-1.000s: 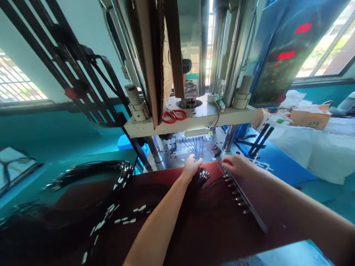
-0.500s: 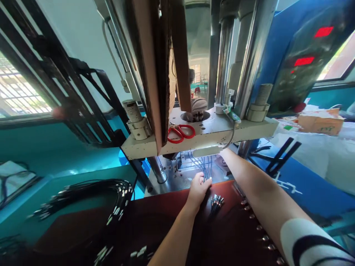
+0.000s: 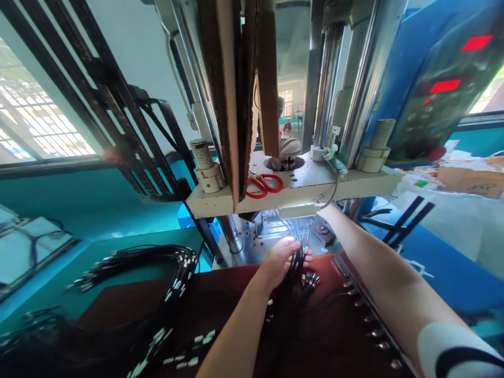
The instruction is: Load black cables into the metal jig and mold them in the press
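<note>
Your left hand [image 3: 273, 262] now has black cables [image 3: 297, 260] loosely in its fingers, no longer just thin wires; metal-tipped ends [image 3: 311, 282] lie right beside them. Your right arm [image 3: 378, 268] stays beneath the press plate [image 3: 354, 186], its fingers hidden, their state unclear.

One pair of scissors [image 3: 264, 186], two red displays [image 3: 445, 86]
</note>
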Motion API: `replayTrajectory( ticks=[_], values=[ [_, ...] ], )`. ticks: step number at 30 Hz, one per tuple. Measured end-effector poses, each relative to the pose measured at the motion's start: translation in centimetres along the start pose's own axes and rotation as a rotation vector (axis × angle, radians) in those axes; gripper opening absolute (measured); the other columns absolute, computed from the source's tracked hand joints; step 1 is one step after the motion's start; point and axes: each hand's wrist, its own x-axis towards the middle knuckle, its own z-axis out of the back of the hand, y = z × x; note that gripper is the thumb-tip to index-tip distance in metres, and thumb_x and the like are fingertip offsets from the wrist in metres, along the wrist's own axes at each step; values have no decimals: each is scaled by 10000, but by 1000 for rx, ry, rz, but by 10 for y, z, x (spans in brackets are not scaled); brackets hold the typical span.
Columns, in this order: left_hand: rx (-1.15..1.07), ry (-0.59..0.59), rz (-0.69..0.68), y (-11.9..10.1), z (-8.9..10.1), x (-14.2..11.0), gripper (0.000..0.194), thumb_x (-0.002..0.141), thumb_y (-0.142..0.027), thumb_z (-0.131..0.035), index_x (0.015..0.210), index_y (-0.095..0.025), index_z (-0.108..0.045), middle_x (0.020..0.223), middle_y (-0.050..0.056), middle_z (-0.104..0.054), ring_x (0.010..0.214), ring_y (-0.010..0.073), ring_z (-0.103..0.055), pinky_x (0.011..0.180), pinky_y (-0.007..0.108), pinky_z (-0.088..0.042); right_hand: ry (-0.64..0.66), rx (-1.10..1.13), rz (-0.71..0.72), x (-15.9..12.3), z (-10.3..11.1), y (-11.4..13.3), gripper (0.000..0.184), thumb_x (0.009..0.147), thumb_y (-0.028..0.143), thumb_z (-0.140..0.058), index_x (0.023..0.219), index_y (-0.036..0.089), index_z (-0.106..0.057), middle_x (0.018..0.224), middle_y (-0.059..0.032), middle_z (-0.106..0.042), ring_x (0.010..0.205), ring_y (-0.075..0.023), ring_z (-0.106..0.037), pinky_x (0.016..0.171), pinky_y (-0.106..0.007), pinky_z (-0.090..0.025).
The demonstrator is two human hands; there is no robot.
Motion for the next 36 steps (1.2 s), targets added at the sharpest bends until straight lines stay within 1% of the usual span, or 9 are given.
replayTrajectory(
  ticks=[5, 10, 14, 18, 22, 25, 29, 33, 36],
  values=[
    [-380, 151, 205, 14, -18, 1, 356, 736, -367, -608, 986, -126, -530, 877, 129, -664, 792, 227, -657, 679, 322, -504, 11, 138, -115, -45, 21, -2, 226, 825, 345, -532, 709, 152, -519, 457, 67, -432, 334, -49, -350, 313, -171, -227],
    [-491, 249, 206, 21, -58, -7, 277, 803, -305, -532, 1014, -127, -556, 872, 111, -655, 757, 206, -644, 705, 338, -485, -94, 254, -79, -111, 39, 15, 196, 691, 361, -586, 746, 182, -529, 449, 59, -477, 329, -66, -383, 302, -178, -239],
    [-366, 284, 232, 22, -85, -23, 211, 813, -309, -543, 902, -122, -581, 602, 6, -540, 499, 99, -523, 539, 237, -432, -174, 299, -38, -146, 55, 31, 216, 680, 385, -580, 749, 183, -543, 454, 53, -494, 337, -68, -402, 308, -174, -268],
    [-154, 361, 265, 32, -100, -51, 231, 815, -339, -546, 720, -128, -545, 427, -83, -282, 337, 33, -232, 369, 162, -216, -289, 343, -29, -160, 84, 34, 230, 656, 387, -598, 737, 183, -527, 465, 52, -502, 335, -67, -400, 312, -177, -291],
    [168, 542, 255, 47, -110, -88, 312, 782, -430, -574, 728, -122, -572, 407, -69, -330, 337, 49, -263, 356, 192, -220, -371, 357, -41, -178, 125, 24, 279, 641, 423, -614, 749, 186, -514, 471, 29, -540, 318, -69, -370, 298, -183, -252],
    [244, 527, 128, 49, -115, -104, 333, 787, -451, -561, 733, -122, -578, 414, -61, -355, 358, 53, -292, 383, 202, -253, -430, 336, -39, -206, 154, 10, 308, 622, 431, -641, 762, 179, -532, 474, 28, -543, 332, -66, -384, 302, -171, -241],
    [307, 471, 13, 44, -118, -104, 339, 795, -456, -545, 754, -122, -590, 438, -52, -381, 384, 56, -323, 411, 207, -278, -497, 300, -92, -251, 179, -14, 345, 576, 415, -689, 761, 150, -565, 462, 30, -523, 359, -80, -430, 325, -180, -307],
    [318, 440, 13, 42, -121, -99, 345, 775, -475, -559, 748, -131, -579, 441, -55, -383, 381, 59, -327, 413, 212, -289, -311, 116, -162, -283, 197, -34, 397, 584, 391, -692, 880, 153, -576, 607, -20, -612, 507, -158, -549, 481, -287, -453],
    [341, 428, 25, 43, -123, -99, 363, 754, -499, -572, 750, -136, -574, 438, -60, -382, 375, 59, -324, 411, 215, -287, -115, -466, 0, -293, 209, -39, 261, 639, 314, -632, 861, 177, -631, 800, -66, -655, 773, -242, -587, 728, -404, -466]
  ],
)
